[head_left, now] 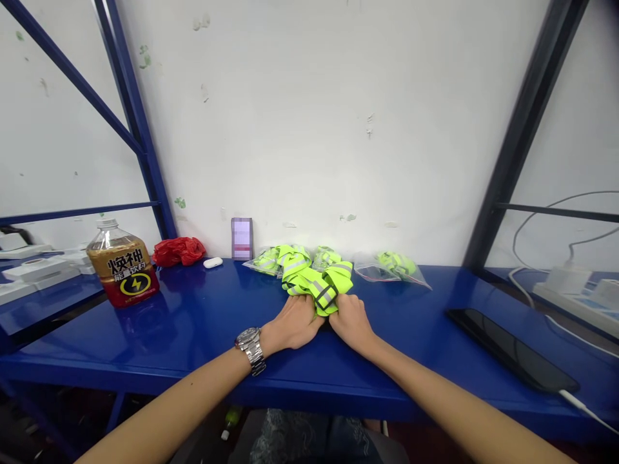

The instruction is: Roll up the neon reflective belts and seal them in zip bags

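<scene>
A bunched fluorescent yellow-green reflective strap (309, 281) with silver bands and a dark buckle-like piece lies at the middle of the blue table. My left hand (296, 320), with a metal watch on its wrist, is closed on the strap's near left side. Close beside it, my right hand (352, 320) is closed on the near right side. The fingertips of both hands are partly hidden by the strap. Behind it, a clear plastic bag (264, 262) with similar yellow-green material rests on the left, and another clear bag (394, 265) lies on the right.
A large drink bottle (123, 264) stands on the left of the blue table (203, 335), near a red plastic bag (178, 251) and a white earbud case (213, 263). One phone (242, 238) leans on the wall. Another phone (512, 348), plugged into a cable, lies at right.
</scene>
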